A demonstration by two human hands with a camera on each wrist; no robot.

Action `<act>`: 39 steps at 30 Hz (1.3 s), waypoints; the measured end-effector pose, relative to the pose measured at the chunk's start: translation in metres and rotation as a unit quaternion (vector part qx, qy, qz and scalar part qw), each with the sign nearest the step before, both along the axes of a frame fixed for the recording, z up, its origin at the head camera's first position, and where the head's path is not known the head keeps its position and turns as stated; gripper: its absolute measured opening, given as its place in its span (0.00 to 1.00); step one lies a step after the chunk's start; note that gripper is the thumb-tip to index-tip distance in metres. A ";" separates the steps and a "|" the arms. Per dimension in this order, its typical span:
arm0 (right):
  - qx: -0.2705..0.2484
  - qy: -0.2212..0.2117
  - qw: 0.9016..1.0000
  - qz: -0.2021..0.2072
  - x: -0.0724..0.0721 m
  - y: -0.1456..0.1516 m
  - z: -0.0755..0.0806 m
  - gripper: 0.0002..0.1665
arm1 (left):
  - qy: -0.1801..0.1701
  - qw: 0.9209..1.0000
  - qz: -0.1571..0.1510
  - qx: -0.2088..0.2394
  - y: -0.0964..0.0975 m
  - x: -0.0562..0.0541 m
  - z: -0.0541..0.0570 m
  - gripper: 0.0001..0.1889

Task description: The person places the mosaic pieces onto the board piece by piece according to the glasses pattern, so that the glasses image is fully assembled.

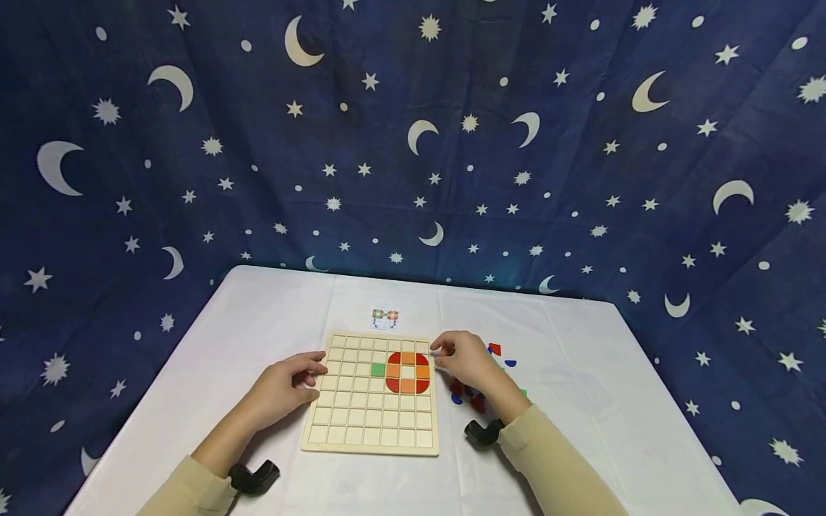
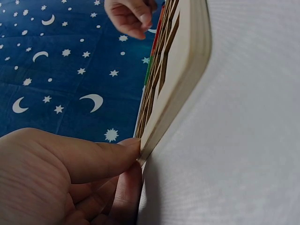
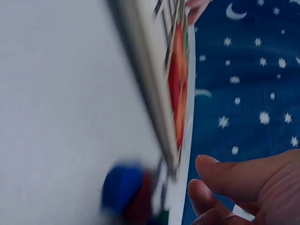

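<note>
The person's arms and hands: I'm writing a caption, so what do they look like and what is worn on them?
The left sleeve and right sleeve are plain beige, ending above the wrists. A curved black fitting shows by the left cuff, and a similar black fitting by the right. The left hand and right hand wear no gloves. No cables are visible.

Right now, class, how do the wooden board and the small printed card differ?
The wooden board is large; the printed card is small. The board bears one ring of coloured pieces; the card shows two coloured clusters. Both show red, orange and green.
</note>
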State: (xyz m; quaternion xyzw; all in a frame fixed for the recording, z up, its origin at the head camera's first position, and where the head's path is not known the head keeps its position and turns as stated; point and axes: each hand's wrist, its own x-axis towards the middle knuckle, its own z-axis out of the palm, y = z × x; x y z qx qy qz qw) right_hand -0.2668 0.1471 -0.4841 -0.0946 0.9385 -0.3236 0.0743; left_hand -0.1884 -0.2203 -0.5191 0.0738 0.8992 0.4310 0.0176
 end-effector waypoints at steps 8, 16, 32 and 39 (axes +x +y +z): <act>0.036 0.004 0.999 -0.031 -0.009 0.032 -0.010 0.14 | -0.006 1.000 0.005 0.000 0.000 0.000 0.000 0.19; 0.053 0.004 0.998 -0.032 -0.015 0.040 -0.015 0.22 | -0.013 1.000 0.007 0.006 0.001 0.001 0.001 0.19; 0.045 -0.006 0.999 -0.013 -0.008 0.024 -0.010 0.09 | -0.009 1.000 0.001 0.006 0.001 0.001 0.001 0.19; 0.026 0.014 0.999 0.018 0.002 0.004 -0.003 0.09 | -0.008 1.000 0.003 0.007 0.001 0.001 0.000 0.19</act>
